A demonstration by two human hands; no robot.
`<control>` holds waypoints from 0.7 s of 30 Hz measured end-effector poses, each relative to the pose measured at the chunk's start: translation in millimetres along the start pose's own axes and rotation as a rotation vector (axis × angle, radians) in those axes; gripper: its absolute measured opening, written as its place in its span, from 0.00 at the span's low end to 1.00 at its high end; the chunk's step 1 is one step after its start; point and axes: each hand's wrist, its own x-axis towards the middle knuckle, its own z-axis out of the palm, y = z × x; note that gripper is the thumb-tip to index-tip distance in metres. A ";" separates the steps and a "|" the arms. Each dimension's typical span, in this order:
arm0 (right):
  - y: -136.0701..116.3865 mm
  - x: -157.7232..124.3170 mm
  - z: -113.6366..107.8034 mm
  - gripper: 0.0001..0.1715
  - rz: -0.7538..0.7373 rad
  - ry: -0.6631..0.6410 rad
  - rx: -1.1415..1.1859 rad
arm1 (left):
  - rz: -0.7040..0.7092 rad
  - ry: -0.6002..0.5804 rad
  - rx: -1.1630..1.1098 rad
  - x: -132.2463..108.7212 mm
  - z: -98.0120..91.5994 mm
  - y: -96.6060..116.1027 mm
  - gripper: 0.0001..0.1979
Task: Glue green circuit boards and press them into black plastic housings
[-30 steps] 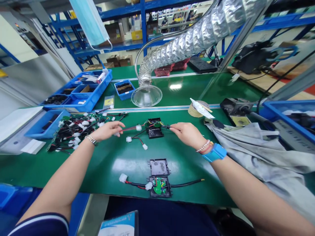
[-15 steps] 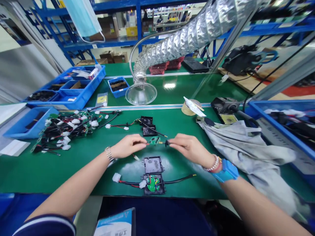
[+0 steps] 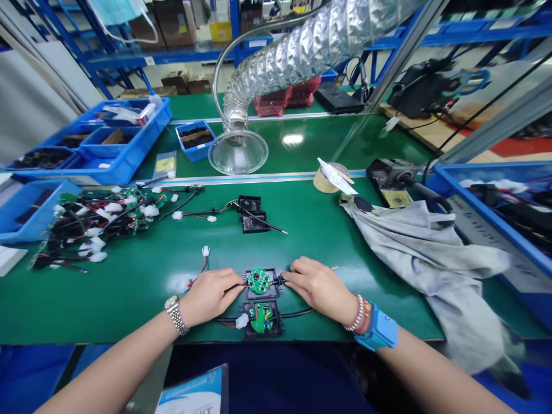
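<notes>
A small green circuit board [image 3: 259, 281] lies over the upper half of an open black plastic case [image 3: 276, 290]. My left hand [image 3: 215, 293] pinches the wires at the board's left side; a white connector [image 3: 206, 251] on red and black leads sticks out beyond it. At the right edge of the case, my right hand [image 3: 317, 287] is closed on the board's black cable, close to its grommet. Just below, the case's other half [image 3: 276, 328] holds a second green board [image 3: 261, 319], with a white connector [image 3: 242, 321] to its left and a black cable [image 3: 297, 313] running right.
Farther back lies another open black case [image 3: 254, 222] with wires. Wired boards [image 3: 107, 218] are heaped at left beside blue bins [image 3: 129, 167]. A fume extraction hood [image 3: 238, 152], a tape roll [image 3: 324, 179] and a grey cloth [image 3: 397, 247] stand or lie around the green bench.
Both hands have come down toward me with the board, from above the bench to the upper case half. The view has tilted slightly downward.
</notes>
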 end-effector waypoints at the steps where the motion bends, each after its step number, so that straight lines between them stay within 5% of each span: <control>1: 3.2 0.7 -1.1 0.11 0.017 0.018 0.104 | 0.004 -0.001 -0.018 0.0 0.3 -1.3 0.12; 3: 16.7 5.2 -5.3 0.13 0.160 0.122 0.466 | 0.011 -0.010 -0.044 -0.4 0.7 -2.9 0.13; 6: 54.5 21.8 -17.1 0.20 0.606 0.476 1.139 | -0.001 -0.032 -0.083 -1.0 1.5 -3.6 0.13; 8: 85.3 37.0 -26.8 0.22 0.771 0.672 1.333 | -0.014 -0.035 -0.115 -0.9 2.0 -3.5 0.12; 14: 140.0 77.1 -41.8 0.26 0.858 0.973 1.417 | -0.026 -0.042 -0.173 -0.8 1.1 -2.5 0.12; 21: 103.7 62.3 -60.0 0.20 0.718 1.187 1.491 | -0.027 -0.009 -0.191 0.6 0.5 -1.6 0.12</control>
